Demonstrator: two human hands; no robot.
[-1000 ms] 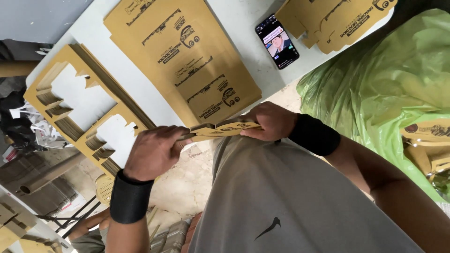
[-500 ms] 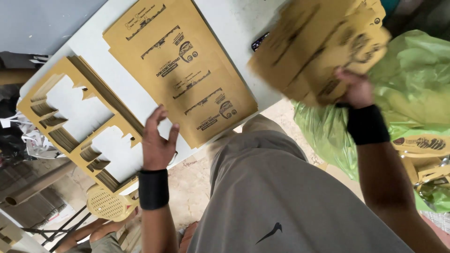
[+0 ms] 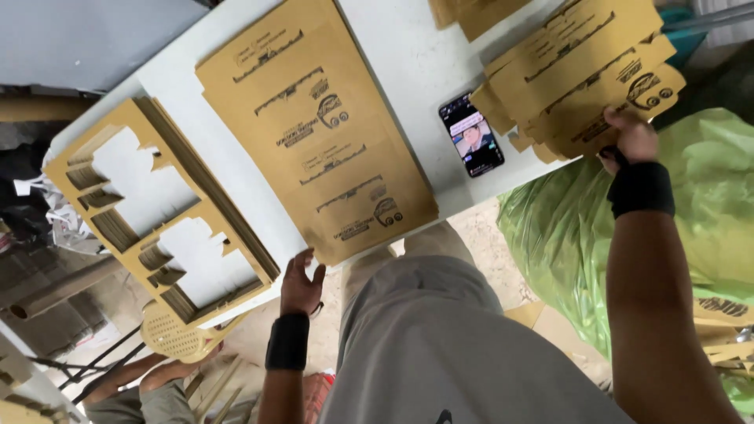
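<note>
Right now the hands are well apart. His right hand [image 3: 632,141], in a black wristband, has its fingers closed on the near edge of a pile of printed cardboard cut-outs [image 3: 585,74] at the far right corner of the white table [image 3: 412,63]. His left hand [image 3: 301,281] hangs open, fingers spread, at the table's near edge, just beside the stack of printed cardboard sheets [image 3: 314,126]. A phone [image 3: 471,135] lies between the piles. Leftover cardboard frames [image 3: 153,216] sit left; a green bag [image 3: 707,212] bulges right.
</note>
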